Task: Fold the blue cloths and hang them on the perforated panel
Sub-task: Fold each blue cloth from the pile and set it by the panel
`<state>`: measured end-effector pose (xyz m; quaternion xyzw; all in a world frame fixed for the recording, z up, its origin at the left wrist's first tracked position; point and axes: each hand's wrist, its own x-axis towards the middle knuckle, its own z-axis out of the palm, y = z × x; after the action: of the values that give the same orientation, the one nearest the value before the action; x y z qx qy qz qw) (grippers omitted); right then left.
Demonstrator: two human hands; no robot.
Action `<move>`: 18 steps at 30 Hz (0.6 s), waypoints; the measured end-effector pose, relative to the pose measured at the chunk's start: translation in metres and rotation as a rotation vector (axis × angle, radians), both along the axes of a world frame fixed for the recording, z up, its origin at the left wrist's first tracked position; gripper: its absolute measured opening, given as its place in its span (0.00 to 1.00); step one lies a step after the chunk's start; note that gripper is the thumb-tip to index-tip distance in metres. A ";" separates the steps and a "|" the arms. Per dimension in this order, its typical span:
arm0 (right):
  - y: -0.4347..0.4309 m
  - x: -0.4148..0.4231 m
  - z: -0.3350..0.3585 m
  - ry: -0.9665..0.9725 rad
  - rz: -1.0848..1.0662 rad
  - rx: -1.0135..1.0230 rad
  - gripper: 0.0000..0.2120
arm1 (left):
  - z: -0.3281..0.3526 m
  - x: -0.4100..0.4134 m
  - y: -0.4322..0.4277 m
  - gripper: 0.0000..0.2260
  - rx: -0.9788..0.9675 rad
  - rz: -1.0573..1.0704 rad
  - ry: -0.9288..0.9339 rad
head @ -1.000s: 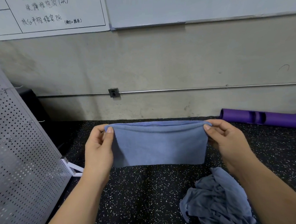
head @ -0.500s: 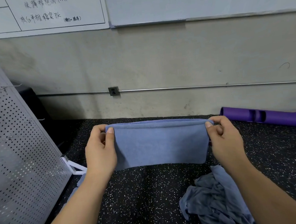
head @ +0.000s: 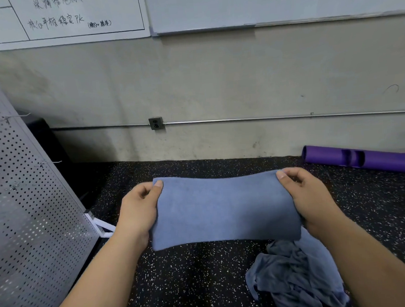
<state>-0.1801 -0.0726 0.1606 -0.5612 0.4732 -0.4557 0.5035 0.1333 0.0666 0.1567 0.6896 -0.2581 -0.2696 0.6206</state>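
Note:
A folded blue cloth [head: 221, 209] is stretched flat between both hands above the speckled black floor. My left hand [head: 139, 210] pinches its left edge, thumb on top. My right hand [head: 308, 199] pinches its right edge the same way. A crumpled blue cloth [head: 297, 278] lies on the floor at lower right, partly under my right forearm. The grey perforated panel [head: 28, 223] leans at the left, with thin wire hooks [head: 46, 163] sticking out of it.
A purple foam roller [head: 372, 158] lies by the wall at right. The panel's white foot [head: 99, 225] juts onto the floor near my left wrist. A metal conduit and outlet box [head: 156, 123] run along the wall.
The cloth hung upright from its top edge before; now it lies tilted toward flat and lower, with both hands moved down along its sides.

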 end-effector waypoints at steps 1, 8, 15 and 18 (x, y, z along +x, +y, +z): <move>-0.002 -0.001 -0.004 0.006 0.012 0.052 0.04 | -0.001 0.001 0.000 0.11 0.041 -0.021 0.095; -0.008 -0.005 -0.009 -0.095 0.156 0.219 0.11 | -0.014 0.006 -0.007 0.04 0.063 0.004 0.258; -0.009 -0.003 -0.009 -0.072 0.158 0.223 0.18 | -0.009 0.006 -0.005 0.05 -0.006 -0.080 0.202; -0.008 -0.007 -0.006 -0.082 0.233 0.171 0.16 | -0.006 0.006 -0.003 0.06 -0.038 -0.154 0.310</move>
<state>-0.1873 -0.0807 0.1549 -0.5483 0.4209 -0.3747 0.6179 0.1391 0.0631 0.1509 0.6061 -0.2166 -0.4145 0.6433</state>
